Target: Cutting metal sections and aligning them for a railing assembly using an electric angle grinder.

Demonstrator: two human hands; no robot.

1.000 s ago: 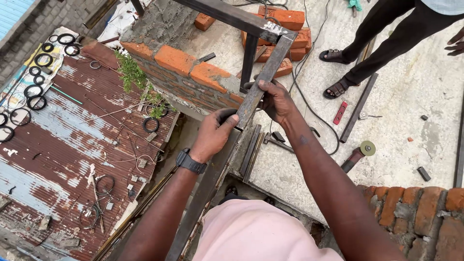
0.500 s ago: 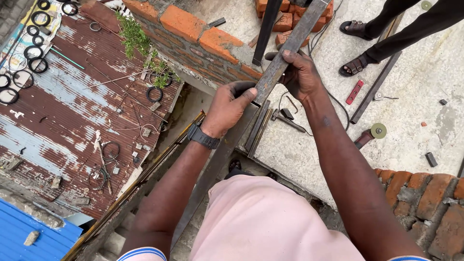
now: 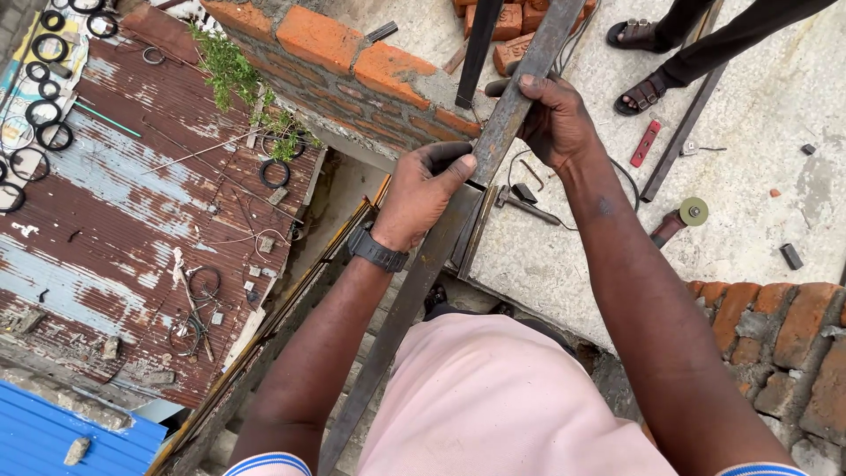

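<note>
While it runs diagonally from the brick wall down past the pink shirt, the long steel bar looks heavy and rigid, no flex, so two spaced holds along its upper half seem right. It's grey, flat-faced, dull and rust-streaked, probably rough rather than slick. The right hand is wrapped closed around it higher up; the left hand, wristwatch showing, clamps it just below. On the concrete nearby lie an angle grinder and a hammer.

Grey steel bar, orange bricks (rust-streaked roof).
</note>
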